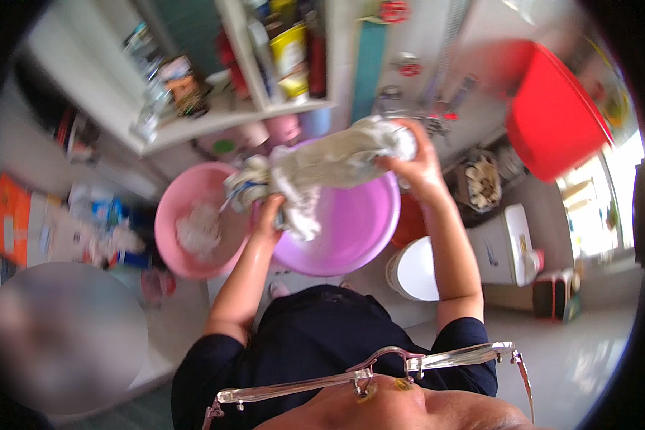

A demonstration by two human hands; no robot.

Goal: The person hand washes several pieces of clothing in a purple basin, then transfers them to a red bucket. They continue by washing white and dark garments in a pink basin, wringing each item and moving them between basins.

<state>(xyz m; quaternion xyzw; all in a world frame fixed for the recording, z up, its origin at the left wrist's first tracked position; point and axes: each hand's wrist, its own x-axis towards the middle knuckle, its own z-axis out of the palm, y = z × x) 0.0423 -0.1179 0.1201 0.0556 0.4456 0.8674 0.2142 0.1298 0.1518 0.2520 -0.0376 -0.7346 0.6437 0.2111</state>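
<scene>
A pale, bunched-up cloth [330,161] is stretched between my two hands above a purple plastic basin [349,236]. My right hand [416,161] grips its white upper right end. At the lower left end, my left hand [271,217] holds a crumpled part with dark and blue marks, and a white fold hangs down beside it. To the left of the purple basin stands a pink plastic basin [164,220], with a wet-looking white cloth [200,230] lying in it. The fingertips of my left hand are partly hidden by the cloth.
A white shelf [209,128] with bottles juts out ahead. At the right are a white bucket [416,271], an orange-red container [408,220], a toilet tank [516,244] and a large red basin [556,113] higher up. An orange box [9,220] stands far left.
</scene>
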